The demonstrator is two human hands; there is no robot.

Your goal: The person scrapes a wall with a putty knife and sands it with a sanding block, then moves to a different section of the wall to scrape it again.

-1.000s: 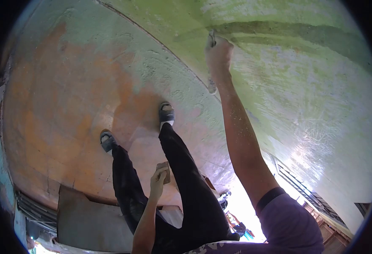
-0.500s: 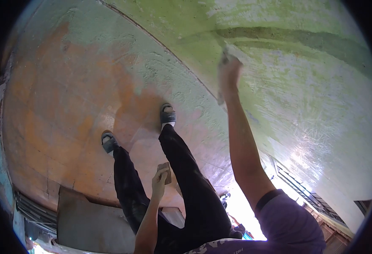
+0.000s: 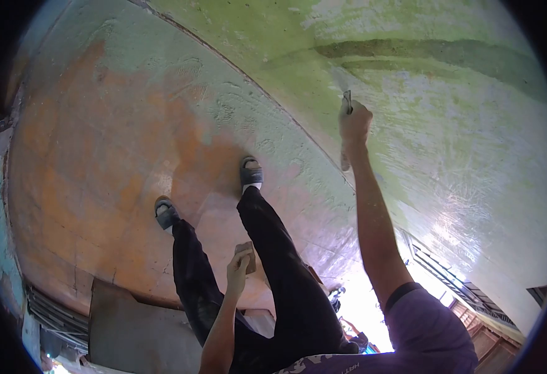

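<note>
My right hand is wrapped round a long, thin trowel, seen nearly edge-on, with its ends showing above and below the fist. It is close to the green wall, just beneath a pale smear and a dark band across the surface. Low in the view, my left hand is closed on a small flat rectangular plate, greyish brown, held between my legs. Most of the trowel's middle is hidden by my fingers.
I stand in grey sandals on a worn orange and green floor. A raised seam runs where floor meets wall. Behind me lies a grey panel beside dark slats; a bright opening shows at lower right.
My right hand with the trowel has moved right and down in the view, away from the dark band. My left hand still holds the plate, nearly in the same place.
</note>
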